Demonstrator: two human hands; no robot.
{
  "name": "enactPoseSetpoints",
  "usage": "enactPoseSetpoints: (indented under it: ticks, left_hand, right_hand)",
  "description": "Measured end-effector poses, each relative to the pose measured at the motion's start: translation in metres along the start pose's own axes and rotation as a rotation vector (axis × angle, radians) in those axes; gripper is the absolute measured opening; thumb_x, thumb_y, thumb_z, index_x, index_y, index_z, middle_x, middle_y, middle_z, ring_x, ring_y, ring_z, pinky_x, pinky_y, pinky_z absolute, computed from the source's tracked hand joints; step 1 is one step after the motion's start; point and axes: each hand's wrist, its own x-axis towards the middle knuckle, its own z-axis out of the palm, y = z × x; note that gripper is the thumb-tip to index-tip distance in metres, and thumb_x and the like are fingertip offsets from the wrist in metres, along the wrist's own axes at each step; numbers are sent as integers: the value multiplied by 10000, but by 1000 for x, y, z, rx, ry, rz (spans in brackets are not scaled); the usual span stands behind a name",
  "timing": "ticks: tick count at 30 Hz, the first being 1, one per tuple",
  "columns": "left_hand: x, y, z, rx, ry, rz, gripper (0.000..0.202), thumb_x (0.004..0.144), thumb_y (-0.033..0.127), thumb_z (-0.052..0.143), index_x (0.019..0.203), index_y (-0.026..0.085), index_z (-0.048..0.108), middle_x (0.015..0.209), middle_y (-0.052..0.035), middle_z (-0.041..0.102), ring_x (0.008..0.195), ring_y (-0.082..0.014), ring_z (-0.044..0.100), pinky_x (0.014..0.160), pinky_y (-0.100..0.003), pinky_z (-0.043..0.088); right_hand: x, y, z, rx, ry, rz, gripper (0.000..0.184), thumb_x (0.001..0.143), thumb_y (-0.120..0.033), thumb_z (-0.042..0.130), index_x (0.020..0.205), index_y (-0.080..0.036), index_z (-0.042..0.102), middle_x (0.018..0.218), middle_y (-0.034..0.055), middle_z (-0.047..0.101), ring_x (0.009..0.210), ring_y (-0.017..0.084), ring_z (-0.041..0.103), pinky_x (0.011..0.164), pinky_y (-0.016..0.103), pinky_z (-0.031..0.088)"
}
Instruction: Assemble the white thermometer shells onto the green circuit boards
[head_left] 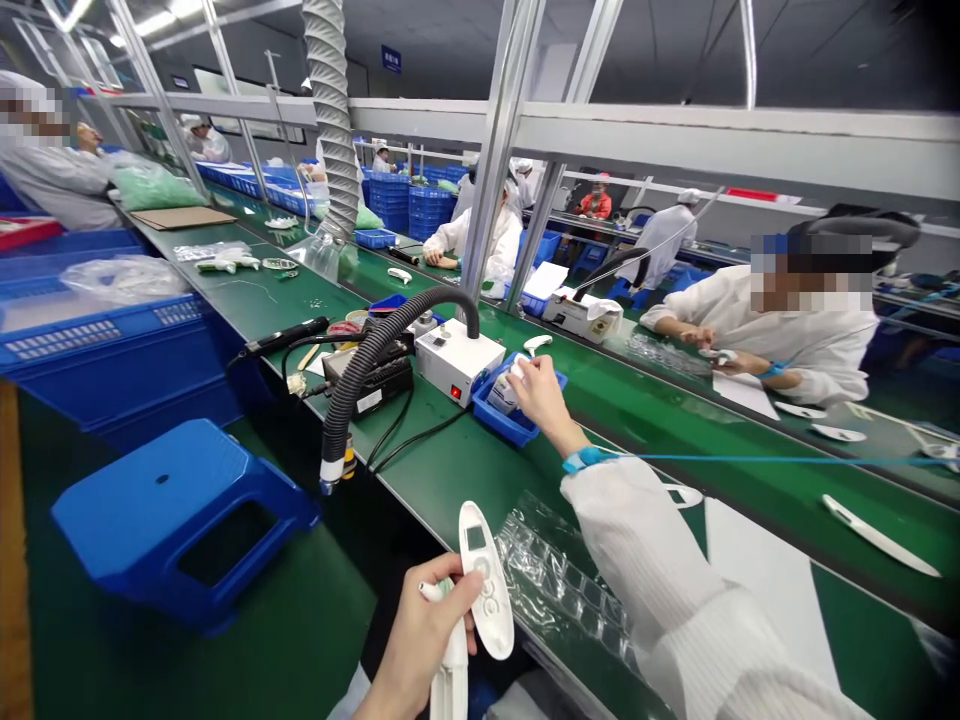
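Observation:
My left hand (431, 625) is closed round two white plastic housing pieces, held near the bench's front edge. One is an oval cover (491, 620) with a rectangular window and round button holes, its face turned toward me. Behind it, a longer white shell (450, 680) with a narrow tip is partly hidden by my fingers. My right hand (544, 392) reaches forward over a small blue bin (517, 430). Its fingertips pinch something small and white, just above a white labelled container (502, 393) in that bin; whether the two are joined I cannot tell. A blue wrist strap with a cord circles my right wrist.
A white box with a red switch (457, 360) and a black flexible hose (375, 350) stand left of the bin. Clear plastic trays (562, 580) and white paper (772, 580) lie near my right arm. A blue stool (180, 510) stands at left. A co-worker (795, 310) sits opposite.

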Motion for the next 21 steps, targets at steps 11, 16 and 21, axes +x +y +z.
enactPoseSetpoints:
  ticks: [11,16,21]
  left_hand:
    - [-19,3,-8,75,9,-52,384,723,486,698,747,103,670,504,-29,597,391,-84,471,391,-187,366]
    - [-20,4,-5,73,-11,-69,377,725,484,693,715,112,635,477,-14,579,372,-81,460,373,-181,332]
    - [-21,0,-3,101,-26,-42,341,742,461,683,725,127,615,480,9,547,379,-88,450,372,-195,325]
  right_hand:
    - [-75,-63,-73,147,-203,76,202,818,-292,602,960,-168,673,801,35,654,675,179,576,622,294,453]
    - [-158,-110,-79,259,-435,-7,125,903,-210,539,956,-191,650,889,51,611,750,167,568,650,272,449]
    - [-201,-120,-70,158,-699,-191,264,951,-107,381,1078,-184,598,985,94,518,880,194,511,733,310,450]
